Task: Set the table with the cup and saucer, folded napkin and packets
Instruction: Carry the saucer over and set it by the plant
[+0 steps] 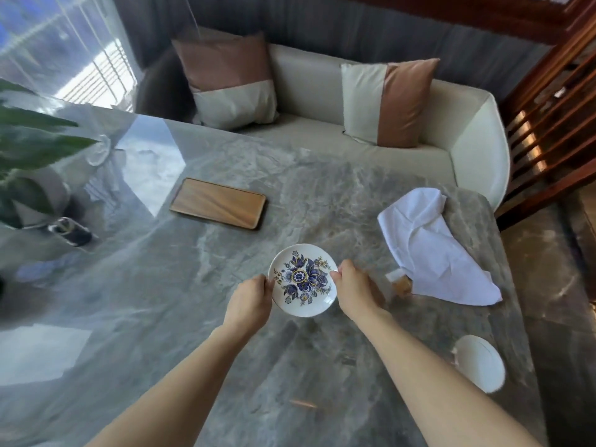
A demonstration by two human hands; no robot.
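A white saucer [303,280] with a blue and gold flower pattern is at the middle of the grey marble table [193,285]. My left hand [251,298] grips its left rim and my right hand [353,287] grips its right rim. To the right lies a crumpled white napkin [432,246], unfolded. Brown and white packets [401,282] rest at the napkin's near left corner, partly under it. A white cup [480,362] stands near the table's right edge, close to me.
A wooden tray [217,207] lies further back on the table, left of centre. A potted plant [29,162] and a dark small object [72,232] occupy the left side. Behind the table is a cream sofa [354,137] with two cushions. A wooden screen [554,108] stands at right.
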